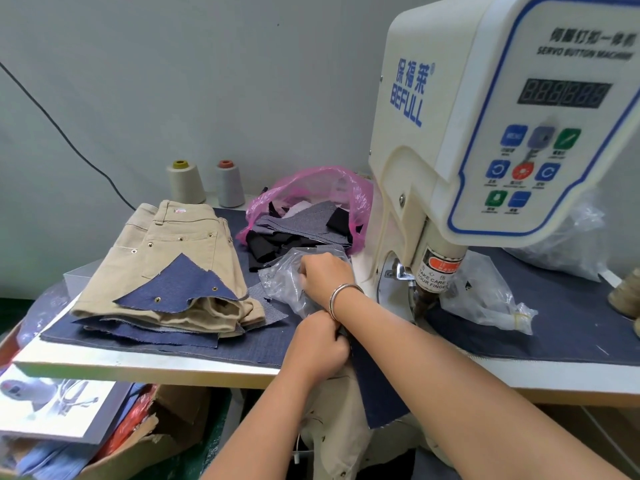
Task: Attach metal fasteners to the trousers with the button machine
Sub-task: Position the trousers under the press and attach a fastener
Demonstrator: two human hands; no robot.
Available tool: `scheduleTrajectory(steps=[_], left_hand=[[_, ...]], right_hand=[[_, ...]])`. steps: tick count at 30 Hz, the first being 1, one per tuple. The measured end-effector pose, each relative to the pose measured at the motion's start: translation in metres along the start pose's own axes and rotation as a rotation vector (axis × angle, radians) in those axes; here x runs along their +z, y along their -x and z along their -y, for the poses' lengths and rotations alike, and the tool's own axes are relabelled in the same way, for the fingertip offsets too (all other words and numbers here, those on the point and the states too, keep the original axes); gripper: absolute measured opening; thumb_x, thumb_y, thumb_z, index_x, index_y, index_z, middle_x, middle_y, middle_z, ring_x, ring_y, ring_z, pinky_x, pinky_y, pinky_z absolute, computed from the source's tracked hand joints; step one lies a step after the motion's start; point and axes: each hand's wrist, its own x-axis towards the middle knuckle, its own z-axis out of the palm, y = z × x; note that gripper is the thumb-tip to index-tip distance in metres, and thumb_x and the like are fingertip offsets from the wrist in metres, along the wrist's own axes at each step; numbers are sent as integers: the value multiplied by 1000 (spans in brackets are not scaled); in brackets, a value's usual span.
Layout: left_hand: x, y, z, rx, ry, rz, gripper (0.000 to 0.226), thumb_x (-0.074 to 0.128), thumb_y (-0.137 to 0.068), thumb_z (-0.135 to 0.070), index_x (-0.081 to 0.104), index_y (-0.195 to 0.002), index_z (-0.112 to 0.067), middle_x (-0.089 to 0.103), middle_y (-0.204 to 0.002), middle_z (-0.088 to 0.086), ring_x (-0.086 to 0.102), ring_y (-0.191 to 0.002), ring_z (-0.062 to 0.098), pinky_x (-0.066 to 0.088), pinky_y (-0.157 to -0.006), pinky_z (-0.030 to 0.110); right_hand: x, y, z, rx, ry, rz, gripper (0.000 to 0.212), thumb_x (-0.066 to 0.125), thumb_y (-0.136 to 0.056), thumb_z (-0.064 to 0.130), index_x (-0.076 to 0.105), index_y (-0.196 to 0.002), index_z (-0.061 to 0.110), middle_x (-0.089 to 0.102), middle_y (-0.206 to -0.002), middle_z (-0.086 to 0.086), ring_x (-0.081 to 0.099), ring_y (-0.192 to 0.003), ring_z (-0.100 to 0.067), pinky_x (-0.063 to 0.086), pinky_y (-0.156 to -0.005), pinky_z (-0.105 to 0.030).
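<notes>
The cream button machine [485, 140] stands at the right, its press head [433, 282] low over the blue-covered table [207, 344]. My right hand [323, 275], a metal bangle on its wrist, rests with curled fingers on a crumpled clear plastic bag [284, 285] left of the press head. What the fingers pinch is hidden. My left hand [318, 344] is closed at the table's front edge on beige trousers [332, 431] that hang down into my lap. A folded stack of beige trousers [166, 251] with metal rivets lies at the left, a blue scrap [180, 285] with eyelets on top.
A pink bag of fabric scraps [311, 213] sits behind my right hand, with two thread cones [207, 183] by the wall. Another clear bag [485, 296] lies right of the press head. A cardboard box with papers and cloth [86, 431] stands below the table at the left.
</notes>
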Motion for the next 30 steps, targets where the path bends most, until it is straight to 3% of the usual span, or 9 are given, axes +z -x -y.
scheduleTrajectory(steps=[4,6,8,14,19,23,26,28,30], left_hand=[[-3,1,-2,6,35,-6,10,39,-68,-17,36,-63,-26,51,-68,-1,52,-72,28,26,-57,28],[-5,3,-3,7,73,-7,19,43,-71,-12,37,-64,-28,47,-64,-10,49,-68,24,28,-52,25],[-6,3,-5,8,86,4,12,41,-70,-17,42,-67,-28,53,-67,-9,53,-70,22,36,-56,28],[-3,2,-3,42,32,-37,8,51,-88,-15,58,-84,-16,53,-70,-9,50,-75,18,37,-67,33],[-3,1,-2,18,9,-46,9,53,-90,-12,58,-85,-18,54,-71,-12,52,-77,18,35,-67,31],[-3,3,-5,12,17,-43,9,53,-91,-12,58,-85,-17,57,-74,-8,52,-78,19,35,-66,31],[-4,4,-5,21,16,-44,10,54,-90,-12,58,-83,-17,57,-72,-6,51,-75,18,36,-67,32],[-3,3,-5,19,15,-50,10,54,-90,-11,58,-82,-16,56,-71,-6,51,-73,18,37,-68,33],[-3,3,-5,14,15,-53,9,54,-90,-12,58,-83,-15,55,-70,-5,50,-73,18,38,-68,33]], right_hand=[[-11,16,-3,85,-340,-122,13,55,-89,21,66,-92,16,68,-92,-1,61,-88,-18,47,-76,-28],[-19,41,-5,89,-548,-226,8,63,-88,23,67,-84,17,66,-80,8,58,-77,-5,45,-73,-18],[-26,80,-11,124,-764,-306,9,70,-82,22,66,-75,23,63,-68,14,57,-66,5,42,-65,-7],[-50,185,-57,264,-1034,-145,11,71,-81,15,68,-72,21,69,-63,1,62,-55,-6,47,-48,-16],[-69,181,-102,329,-856,-157,17,68,-84,7,67,-74,20,68,-59,4,61,-53,-2,47,-48,-15],[-74,166,-114,183,-582,-143,18,65,-87,15,63,-74,28,65,-63,9,62,-62,-5,51,-59,-17],[-76,161,-115,43,-348,-137,6,65,-88,22,67,-83,18,63,-68,10,61,-70,-13,50,-70,-31],[-78,158,-116,-55,-224,-143,13,65,-88,24,68,-85,12,67,-73,-1,58,-69,-19,46,-66,-32],[-80,156,-117,-105,-187,-134,16,65,-88,26,68,-82,11,63,-68,0,51,-63,-15,40,-61,-29]])
